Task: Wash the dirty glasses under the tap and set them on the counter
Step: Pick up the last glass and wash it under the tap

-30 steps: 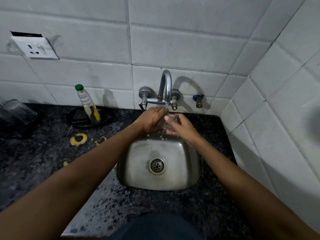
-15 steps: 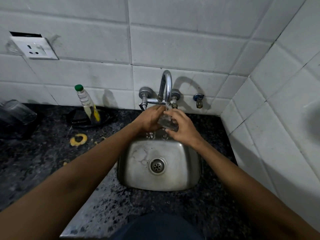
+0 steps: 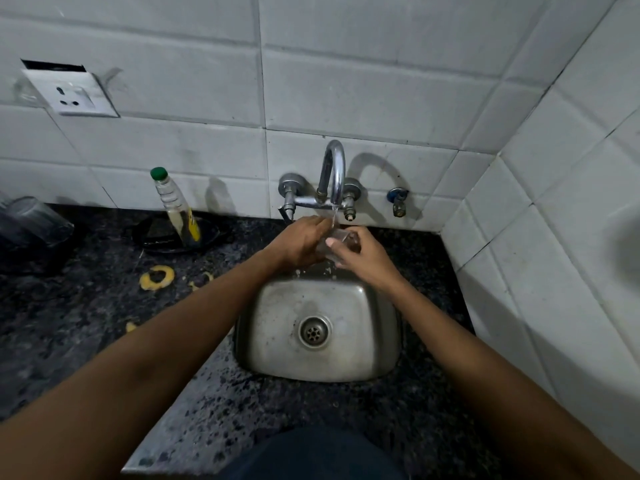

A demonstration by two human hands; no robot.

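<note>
A small clear glass (image 3: 341,242) is held under the chrome tap (image 3: 334,174), with water running onto it. My left hand (image 3: 301,242) wraps the glass from the left and my right hand (image 3: 363,256) grips it from the right, its thumb across the front. Both hands are above the back edge of the steel sink (image 3: 277,334). Most of the glass is hidden by my fingers. Drops fall from the hands into the sink. More glasses (image 3: 34,220) stand at the far left on the dark counter (image 3: 86,323).
A clear bottle with a green cap (image 3: 173,206) leans in a black dish (image 3: 152,237) left of the tap. Yellow peel scraps (image 3: 157,277) lie on the counter. A small valve (image 3: 398,202) and a wall socket (image 3: 71,95) sit on the tiled wall. Tiled wall closes the right side.
The hands have shifted around the glass under the stream: the right hand's grip has turned, its thumb now across the front. Arms and the other objects stay put.
</note>
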